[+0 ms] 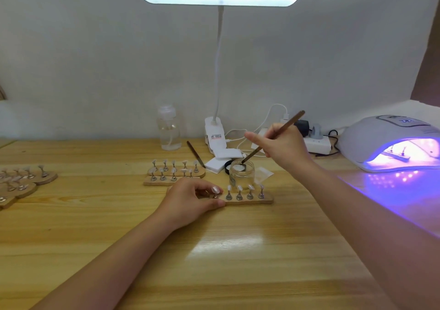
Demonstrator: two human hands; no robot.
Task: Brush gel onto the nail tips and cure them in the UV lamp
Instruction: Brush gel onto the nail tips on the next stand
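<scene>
Fingers of the left hand (190, 199) pinch the light wooden nail-tip stand (247, 199) mid-table; right hand (281, 144) grips the slim brush (276, 136), dipping into the gel jar (241, 172). Tips probably topple easily; hold the base.

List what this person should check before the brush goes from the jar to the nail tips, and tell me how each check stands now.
1. Brush gripped by the right hand: ok.
2. Brush tip loaded in the gel jar: it is inside the jar; the amount of gel, cannot tell.
3. Wooden holder strip steadied by the left hand: ok.
4. Nail tips upright on their stands: ok for the four in view.
5. UV lamp lit: ok.
6. Room in the lamp: not ok, another strip sits inside.
</scene>
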